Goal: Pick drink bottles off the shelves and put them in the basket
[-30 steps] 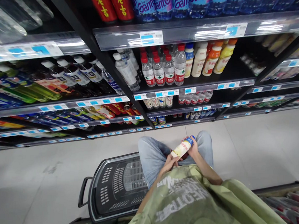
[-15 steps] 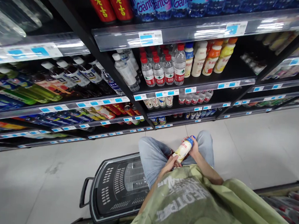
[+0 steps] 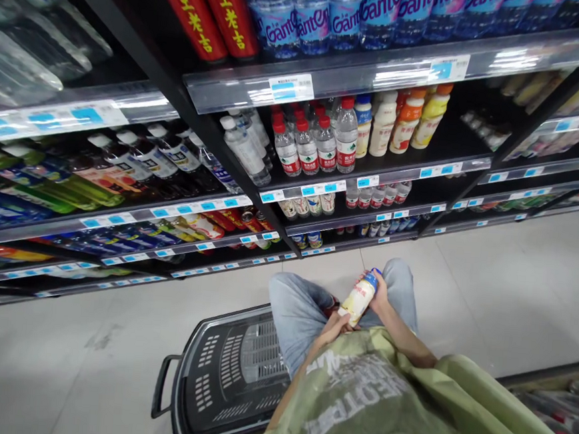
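Tilted above my lap is a yogurt drink bottle point(image 3: 358, 301) with a cream and yellow label and a blue cap. My left hand point(image 3: 336, 323) is closed round its lower end, the thumb lying along the side. Near the cap, my right hand point(image 3: 378, 295) grips the upper part. Beneath the bottle are my bent legs in light blue jeans point(image 3: 295, 311). To my left stands a dark shopping basket point(image 3: 215, 365) with slotted sides and a handle; a clear, ribbed shape shows inside it.
Shelves of drinks rise in front: red-capped water bottles point(image 3: 346, 134), yogurt drinks point(image 3: 383, 124), large blue-labelled water bottles point(image 3: 345, 21) and red cans or packs point(image 3: 190, 12). Dark bottles point(image 3: 148, 156) fill the left bay. Packaged goods point(image 3: 559, 412) lie behind at the right. Pale tiled floor point(image 3: 494, 293) surrounds me.
The view has shifted slightly, so shelves, basket and lap sit a little lower in the picture. Both hands keep hold of the bottle in nearly the same pose.
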`<state>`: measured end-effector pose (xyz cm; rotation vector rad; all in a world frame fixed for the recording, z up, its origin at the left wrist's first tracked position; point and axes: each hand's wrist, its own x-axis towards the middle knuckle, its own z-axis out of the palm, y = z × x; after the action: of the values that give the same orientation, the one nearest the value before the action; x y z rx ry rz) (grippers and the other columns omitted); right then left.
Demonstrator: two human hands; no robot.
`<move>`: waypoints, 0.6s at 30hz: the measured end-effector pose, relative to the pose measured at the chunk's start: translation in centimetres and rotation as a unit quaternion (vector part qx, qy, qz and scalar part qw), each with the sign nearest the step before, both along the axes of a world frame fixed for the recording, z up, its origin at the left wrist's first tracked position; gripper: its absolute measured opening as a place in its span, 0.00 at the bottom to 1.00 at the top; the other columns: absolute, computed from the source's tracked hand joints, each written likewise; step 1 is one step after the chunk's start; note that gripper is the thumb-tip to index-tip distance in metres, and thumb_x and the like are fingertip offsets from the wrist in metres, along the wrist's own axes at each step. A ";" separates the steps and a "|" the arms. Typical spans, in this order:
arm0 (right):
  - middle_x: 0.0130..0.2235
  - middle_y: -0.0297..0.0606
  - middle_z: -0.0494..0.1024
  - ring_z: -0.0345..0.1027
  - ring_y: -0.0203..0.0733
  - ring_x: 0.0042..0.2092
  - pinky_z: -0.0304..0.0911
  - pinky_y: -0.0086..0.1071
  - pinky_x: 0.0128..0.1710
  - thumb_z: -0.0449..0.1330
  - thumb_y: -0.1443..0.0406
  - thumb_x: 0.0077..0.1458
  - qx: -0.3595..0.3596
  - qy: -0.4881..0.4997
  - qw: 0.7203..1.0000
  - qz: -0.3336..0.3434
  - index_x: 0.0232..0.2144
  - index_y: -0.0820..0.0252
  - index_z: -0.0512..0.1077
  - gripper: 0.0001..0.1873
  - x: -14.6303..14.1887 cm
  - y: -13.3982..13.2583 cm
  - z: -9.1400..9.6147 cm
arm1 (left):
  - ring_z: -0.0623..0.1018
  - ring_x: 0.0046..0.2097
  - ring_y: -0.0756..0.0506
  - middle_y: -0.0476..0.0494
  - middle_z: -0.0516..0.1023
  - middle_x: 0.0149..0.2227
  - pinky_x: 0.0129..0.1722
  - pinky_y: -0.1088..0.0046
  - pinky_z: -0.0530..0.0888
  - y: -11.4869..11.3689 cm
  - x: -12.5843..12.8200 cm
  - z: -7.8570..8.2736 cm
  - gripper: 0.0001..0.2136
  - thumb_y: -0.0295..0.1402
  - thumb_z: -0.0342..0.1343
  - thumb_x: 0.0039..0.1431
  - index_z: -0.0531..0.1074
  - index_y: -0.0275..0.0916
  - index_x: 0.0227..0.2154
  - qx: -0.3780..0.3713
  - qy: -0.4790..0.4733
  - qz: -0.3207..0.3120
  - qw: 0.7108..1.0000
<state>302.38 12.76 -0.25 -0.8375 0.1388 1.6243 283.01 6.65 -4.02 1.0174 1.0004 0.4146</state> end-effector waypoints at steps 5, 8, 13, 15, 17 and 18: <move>0.26 0.31 0.78 0.75 0.41 0.28 0.77 0.34 0.33 0.69 0.56 0.51 0.033 -0.003 0.999 -0.012 0.31 0.56 0.72 0.13 -0.1 0.2 4.0 | 0.82 0.51 0.29 0.36 0.82 0.52 0.51 0.51 0.80 -0.6 -0.5 3.8 0.35 0.63 0.65 0.49 0.76 0.44 0.54 0.107 -0.010 0.060 0.992; 0.27 0.31 0.78 0.76 0.40 0.28 0.76 0.33 0.33 0.67 0.55 0.53 0.058 -0.007 0.998 -0.033 0.31 0.56 0.71 0.13 -0.5 0.7 7.0 | 0.77 0.61 0.27 0.34 0.76 0.62 0.61 0.46 0.76 -0.7 -0.7 6.4 0.39 0.51 0.73 0.47 0.69 0.48 0.63 0.197 0.014 0.094 0.976; 0.28 0.31 0.78 0.77 0.40 0.29 0.77 0.34 0.34 0.69 0.54 0.52 0.085 -0.003 0.996 -0.033 0.34 0.57 0.72 0.15 -1.4 1.5 11.5 | 0.73 0.67 0.31 0.30 0.70 0.66 0.67 0.44 0.72 0.0 -0.8 11.3 0.36 0.33 0.71 0.54 0.66 0.42 0.66 0.496 0.096 0.105 0.857; 0.28 0.32 0.79 0.77 0.41 0.30 0.78 0.34 0.34 0.72 0.54 0.50 0.093 -0.008 0.995 -0.019 0.34 0.57 0.73 0.17 -1.6 1.6 13.1 | 0.73 0.67 0.33 0.31 0.69 0.67 0.65 0.48 0.75 0.3 -0.7 12.9 0.34 0.30 0.68 0.58 0.66 0.42 0.66 0.550 0.116 0.092 0.822; 0.29 0.32 0.80 0.78 0.42 0.30 0.78 0.35 0.35 0.73 0.55 0.49 0.104 -0.020 0.994 -0.005 0.33 0.57 0.74 0.17 -1.7 1.7 14.6 | 0.75 0.67 0.34 0.31 0.70 0.68 0.64 0.50 0.77 0.5 -0.4 14.1 0.35 0.29 0.66 0.58 0.64 0.42 0.68 0.565 0.142 0.091 0.808; 0.29 0.32 0.80 0.78 0.42 0.30 0.78 0.36 0.35 0.73 0.55 0.49 0.109 -0.030 0.994 0.001 0.33 0.57 0.74 0.17 -1.6 1.6 15.3 | 0.76 0.66 0.34 0.32 0.71 0.67 0.64 0.51 0.78 0.5 -0.2 14.6 0.36 0.29 0.66 0.57 0.64 0.41 0.69 0.563 0.156 0.094 0.806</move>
<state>300.74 14.40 15.04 -0.7173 -0.0812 1.5822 282.76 7.15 10.61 2.1159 1.1444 1.1087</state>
